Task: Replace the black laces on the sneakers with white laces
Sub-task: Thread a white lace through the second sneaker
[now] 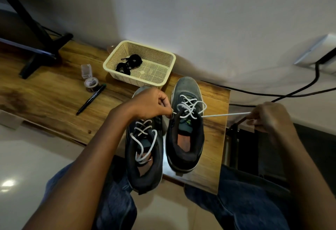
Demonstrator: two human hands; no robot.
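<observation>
Two dark grey sneakers stand side by side on a wooden table (54, 91). The left sneaker (145, 157) carries a loose white lace (143, 138). The right sneaker (187, 138) is threaded with another white lace (190, 107). My left hand (151, 104) pinches one end of that lace at the shoe's left eyelets. My right hand (269, 117) grips the other end, which runs taut from the shoe out to the right. The black laces (127, 65) lie bundled in a cream basket (169, 60) behind the shoes.
A black pen (91, 99), a small round tin (91, 83) and a clear plastic box (86, 70) lie left of the basket. A black stand (45, 47) occupies the far left. Black cables (291, 91) run along the wall at right. My knees sit under the table edge.
</observation>
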